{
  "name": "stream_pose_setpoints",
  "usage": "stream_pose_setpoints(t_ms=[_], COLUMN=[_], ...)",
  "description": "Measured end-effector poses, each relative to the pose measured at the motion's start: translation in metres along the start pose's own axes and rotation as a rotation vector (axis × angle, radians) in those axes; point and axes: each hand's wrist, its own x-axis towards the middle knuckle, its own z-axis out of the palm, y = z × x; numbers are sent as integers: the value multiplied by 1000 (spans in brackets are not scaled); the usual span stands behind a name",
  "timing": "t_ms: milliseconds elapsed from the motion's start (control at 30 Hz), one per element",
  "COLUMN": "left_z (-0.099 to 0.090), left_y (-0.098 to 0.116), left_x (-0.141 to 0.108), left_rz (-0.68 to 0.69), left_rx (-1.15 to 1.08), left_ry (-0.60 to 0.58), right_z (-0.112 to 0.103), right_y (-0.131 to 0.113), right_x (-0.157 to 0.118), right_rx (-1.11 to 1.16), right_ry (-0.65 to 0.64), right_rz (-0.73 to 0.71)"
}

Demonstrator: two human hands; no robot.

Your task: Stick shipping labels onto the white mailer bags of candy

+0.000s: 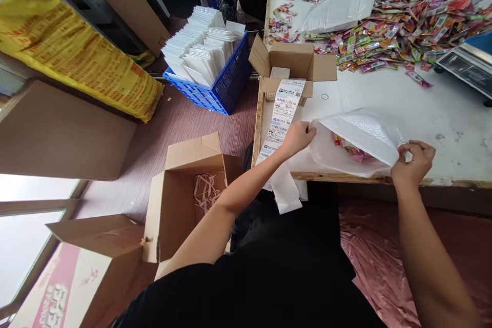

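Note:
Between my two hands a white bubble mailer (355, 130) lies at the table's front edge, its mouth spread toward me. Several small colourful packets (351, 148) show inside it. My left hand (300, 138) pinches the mailer's left corner, fingers closed. At the right corner, my right hand (415, 161) grips the mailer between thumb and fingers. A strip of printed labels (282, 113) runs from a small open carton (292, 56) down under my left forearm and hangs over the table edge.
A heap of colourful packets (407, 25) covers the table's back, near a scale (469, 69). On the left are a blue crate (230, 82) of white envelopes, an open carton (177, 205) with paper strips, and a yellow sack (77, 46). Other people stand beyond the crate.

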Motion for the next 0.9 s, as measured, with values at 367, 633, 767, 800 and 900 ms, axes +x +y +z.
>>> stream_pose_setpoints(t_ms=[367, 633, 767, 800, 900], left_z=[13, -3, 1, 2, 5], left_y=[-14, -14, -19, -20, -21], left_x=[-127, -97, -96, -96, -95], left_rz=[-140, 11, -1, -7, -40], left_rx=[-264, -152, -254, -280, -346], left_ry=[-339, -196, -274, -293, -348], right_z=[-73, -19, -15, -14, -16], right_y=[-141, -179, -173, -173, -173], right_x=[-103, -164, -161, -161, -164], right_rx=[292, 563, 595, 600, 570], right_ry=[-270, -823, -938, -946, -876], right_rz=[-205, 170, 247, 248, 170])
